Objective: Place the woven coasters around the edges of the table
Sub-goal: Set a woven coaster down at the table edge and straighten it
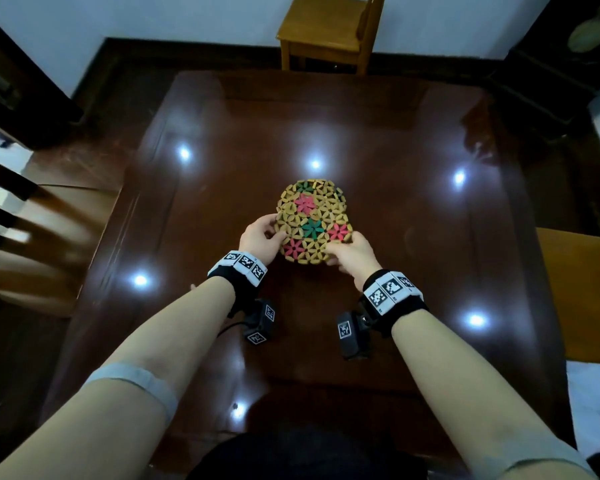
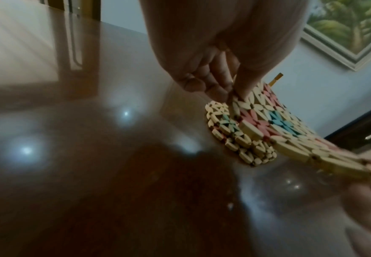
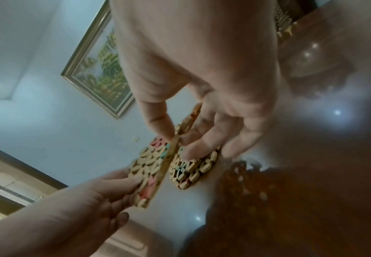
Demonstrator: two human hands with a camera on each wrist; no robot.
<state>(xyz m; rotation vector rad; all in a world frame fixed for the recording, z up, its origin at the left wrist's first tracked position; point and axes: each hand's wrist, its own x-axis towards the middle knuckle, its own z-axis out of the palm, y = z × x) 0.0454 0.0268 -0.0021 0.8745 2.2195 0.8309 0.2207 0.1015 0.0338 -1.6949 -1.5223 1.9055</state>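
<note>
Two woven coasters of tan beads with pink and green flowers are at the middle of the dark glossy table [image 1: 395,133]. One coaster [image 1: 310,199] lies flat on the table. The other coaster [image 1: 309,239] is raised at a tilt over its near part. My left hand [image 1: 274,233] pinches the raised coaster's left edge [image 2: 266,121] between thumb and fingers. My right hand [image 1: 340,249] pinches its right edge [image 3: 173,144]. In the right wrist view the flat coaster [image 3: 193,170] shows beneath my fingers, and the left hand [image 3: 114,187] holds the far side.
A light wooden chair [image 1: 323,32] stands at the table's far edge. Another chair [image 1: 32,237] is at the left, and a wooden seat [image 1: 579,289] at the right. A dark cabinet [image 1: 551,81] fills the far right corner. Ceiling lights reflect off the tabletop.
</note>
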